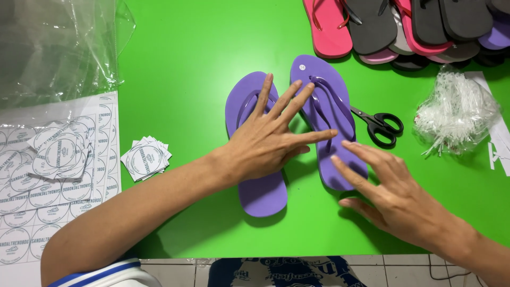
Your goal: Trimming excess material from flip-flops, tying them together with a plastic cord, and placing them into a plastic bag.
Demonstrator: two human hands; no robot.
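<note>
Two purple flip-flops lie side by side on the green table (pixel 191 64). My left hand (pixel 268 141) rests flat with spread fingers on the left flip-flop (pixel 260 194), its fingertips reaching over the straps toward the right one. My right hand (pixel 390 194) is open, and its fingertips touch the heel end of the right flip-flop (pixel 324 101). Neither hand grips anything.
Black scissors (pixel 380 126) lie just right of the flip-flops. A bundle of white plastic ties (pixel 457 111) sits farther right. Pink, grey and purple flip-flops (pixel 404 26) are piled at the top right. Round labels (pixel 145 158), label sheets (pixel 53 180) and clear plastic bags (pixel 53 48) lie at the left.
</note>
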